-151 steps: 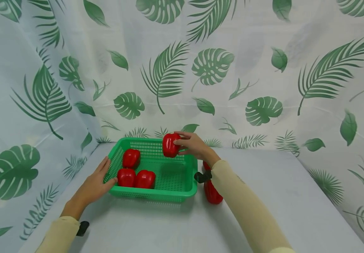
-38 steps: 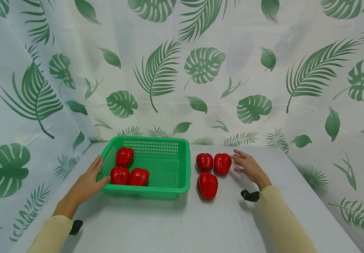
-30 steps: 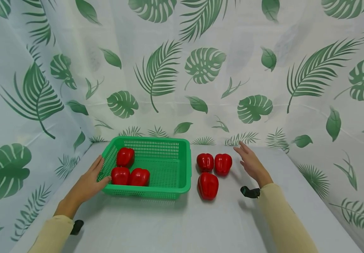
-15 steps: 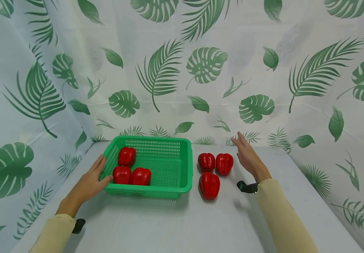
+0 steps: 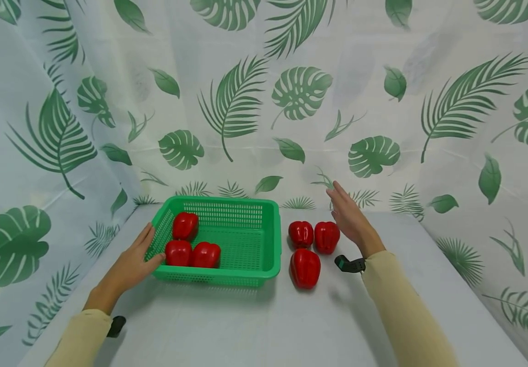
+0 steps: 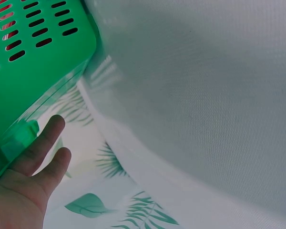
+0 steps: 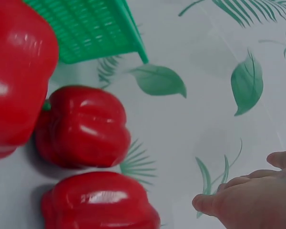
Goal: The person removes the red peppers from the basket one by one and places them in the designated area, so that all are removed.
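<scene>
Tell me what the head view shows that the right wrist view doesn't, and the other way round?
Only the head view: the left hand at the end of the basket, the three peppers inside it, and both sleeves.

Only the right wrist view: a small green stem among the loose peppers; I can't make it out from the head.

Both: the right hand, those three loose peppers, at least part of the basket, and the leafy backdrop.
</scene>
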The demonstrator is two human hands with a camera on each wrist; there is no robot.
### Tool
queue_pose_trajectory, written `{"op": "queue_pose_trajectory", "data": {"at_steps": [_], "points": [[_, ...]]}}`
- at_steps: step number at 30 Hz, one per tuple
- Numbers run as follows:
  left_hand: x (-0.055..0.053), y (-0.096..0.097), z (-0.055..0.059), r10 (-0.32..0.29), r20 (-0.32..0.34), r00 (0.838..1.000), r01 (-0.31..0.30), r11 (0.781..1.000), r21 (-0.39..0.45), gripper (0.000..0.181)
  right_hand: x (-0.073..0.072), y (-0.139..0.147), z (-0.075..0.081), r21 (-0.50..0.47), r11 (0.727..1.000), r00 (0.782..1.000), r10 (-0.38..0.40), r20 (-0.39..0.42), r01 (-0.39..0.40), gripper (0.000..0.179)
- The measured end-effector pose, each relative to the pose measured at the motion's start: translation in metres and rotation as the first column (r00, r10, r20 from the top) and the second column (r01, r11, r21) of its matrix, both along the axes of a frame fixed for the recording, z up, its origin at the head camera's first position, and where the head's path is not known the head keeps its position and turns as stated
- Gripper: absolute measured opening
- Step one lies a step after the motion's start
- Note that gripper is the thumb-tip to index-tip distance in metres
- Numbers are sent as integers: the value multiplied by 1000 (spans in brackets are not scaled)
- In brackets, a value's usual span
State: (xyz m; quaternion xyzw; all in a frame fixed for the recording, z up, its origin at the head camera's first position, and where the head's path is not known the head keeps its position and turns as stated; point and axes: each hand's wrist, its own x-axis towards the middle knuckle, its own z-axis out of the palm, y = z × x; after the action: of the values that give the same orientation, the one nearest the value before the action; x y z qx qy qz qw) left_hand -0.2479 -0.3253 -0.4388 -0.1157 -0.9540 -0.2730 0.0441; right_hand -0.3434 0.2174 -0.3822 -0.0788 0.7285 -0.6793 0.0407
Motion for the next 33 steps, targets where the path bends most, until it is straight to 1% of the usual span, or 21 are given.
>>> {"op": "queue_pose_trajectory", "data": {"at_steps": [2, 14, 21, 27, 33], "points": [[0, 0, 0, 0, -3, 1000, 0, 1000, 0, 89, -1, -5, 2, -15, 1000, 1000, 21, -1, -21, 88], [0, -2, -2, 4, -3, 1000, -3, 1000, 7, 89, -9, -40, 10, -13, 989, 989, 145, 11, -145, 83], [2, -1, -1, -6, -17, 1000, 6, 1000, 11, 89, -5, -68, 18, 53, 971, 973, 233, -2, -232, 79], [1, -2, -1, 0, -9, 1000, 0, 1000, 9, 89, -3, -91, 20, 62, 960, 962, 271, 20, -272, 74], [1, -2, -2, 6, -6, 1000, -6, 1000, 11, 90, 0, -112, 22, 50, 948, 949, 315, 8, -315, 73]]}}
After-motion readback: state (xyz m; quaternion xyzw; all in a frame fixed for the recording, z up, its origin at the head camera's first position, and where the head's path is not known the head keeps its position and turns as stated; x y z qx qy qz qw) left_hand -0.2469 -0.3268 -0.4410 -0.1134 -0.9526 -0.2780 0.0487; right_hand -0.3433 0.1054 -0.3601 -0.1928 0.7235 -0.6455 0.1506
